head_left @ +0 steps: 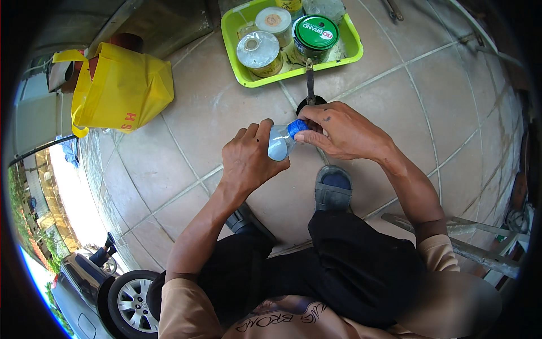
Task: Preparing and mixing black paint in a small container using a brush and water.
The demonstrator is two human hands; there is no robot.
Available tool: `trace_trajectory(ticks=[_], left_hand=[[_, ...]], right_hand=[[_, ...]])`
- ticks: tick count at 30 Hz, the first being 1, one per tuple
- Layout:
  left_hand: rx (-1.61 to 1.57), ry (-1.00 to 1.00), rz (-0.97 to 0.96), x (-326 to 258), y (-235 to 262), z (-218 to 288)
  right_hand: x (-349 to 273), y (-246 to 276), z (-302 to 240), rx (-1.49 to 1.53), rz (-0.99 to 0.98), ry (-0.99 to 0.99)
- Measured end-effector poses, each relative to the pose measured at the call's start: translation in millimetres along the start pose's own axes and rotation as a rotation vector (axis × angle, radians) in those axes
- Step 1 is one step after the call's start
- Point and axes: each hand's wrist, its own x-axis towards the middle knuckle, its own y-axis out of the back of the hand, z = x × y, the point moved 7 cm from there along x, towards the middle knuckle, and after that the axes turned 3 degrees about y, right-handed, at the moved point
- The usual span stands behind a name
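Note:
My left hand (248, 150) is wrapped round a clear plastic bottle (278, 144), which tilts with its neck toward the upper right. Thumb and fingers of my right hand (344, 133) pinch the blue cap (297, 127), which sits on the bottle's neck. What is in the bottle cannot be made out well, as my left fingers cover part of it. Just beyond my right hand, a narrow flat strip (310, 85) sticks up from a dark round thing (310, 103), partly hidden by that hand.
On the tiled floor (197, 113), a lime-green tray (248, 83) holds several tins, one with a green lid (316, 32). A yellow bag (121, 90) stands at the left. Near my right elbow lies a metal ladder-like frame (480, 251). A car wheel (134, 302) shows at lower left.

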Motion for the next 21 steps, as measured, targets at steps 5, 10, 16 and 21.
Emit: trace_trajectory(ticks=[5,10,16,21], left_hand=[[0.028,0.008,0.002,-6,1,-5],[-0.038,0.057,0.146,13,48,-24],[-0.035,0.136,0.629,88,152,-74],[-0.339,0.056,0.706,181,165,-114]], right_hand=[[5,-9,1,-0.044,-0.073,-0.122],[6,1,5,0.132,0.053,-0.181],[-21,51,55,0.327,0.45,-0.211],[-49,87,96,0.313,0.685,-0.366]])
